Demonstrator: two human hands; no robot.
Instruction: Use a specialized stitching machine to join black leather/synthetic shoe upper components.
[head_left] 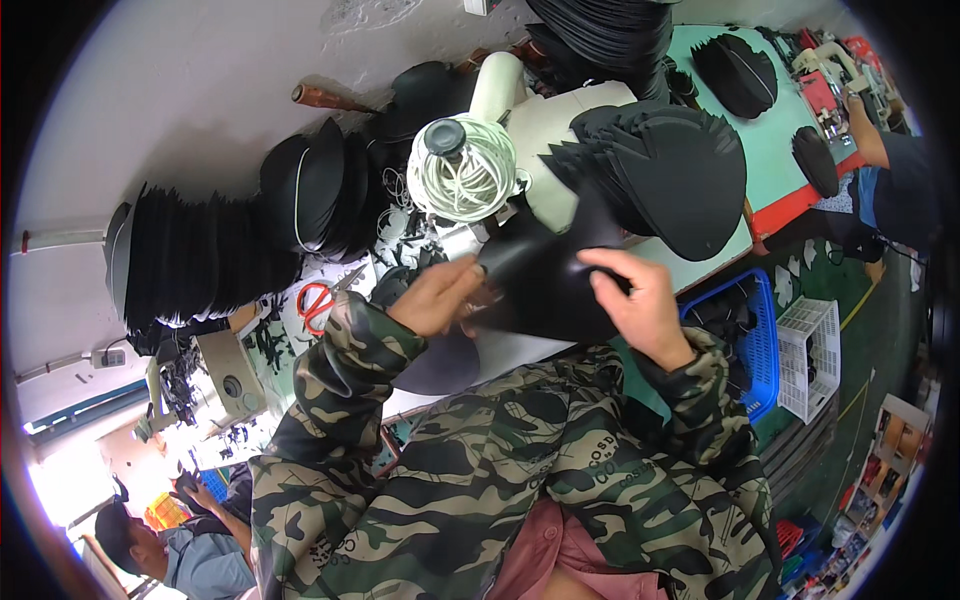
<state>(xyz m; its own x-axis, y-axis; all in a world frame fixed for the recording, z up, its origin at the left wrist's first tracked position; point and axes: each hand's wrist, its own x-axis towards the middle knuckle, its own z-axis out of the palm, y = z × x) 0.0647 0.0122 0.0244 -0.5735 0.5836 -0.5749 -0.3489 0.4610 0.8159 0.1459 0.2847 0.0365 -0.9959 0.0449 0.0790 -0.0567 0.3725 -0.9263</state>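
Observation:
A smooth black sheet piece (548, 290), smeared by motion, is held in front of me above the white worktop. My left hand (440, 296) pinches its left edge between thumb and fingers. On the opposite side, my right hand (640, 300) has forefinger and thumb at the piece's right edge; its other fingers are curled. Just beyond stands a cream-coloured machine (497, 85) with a coil of white cord (462, 175) around its top. Another dark rounded piece (440, 366) lies below my left forearm. Red-handled scissors (316, 305) rest left of my left hand.
Fanned stacks of black pieces stand at the right (690, 175) and left (205, 250), with black scraps (268, 345) between. A blue basket (764, 345) and white crate (812, 350) sit low at right. Co-workers are at far right (900, 180) and lower left (205, 560).

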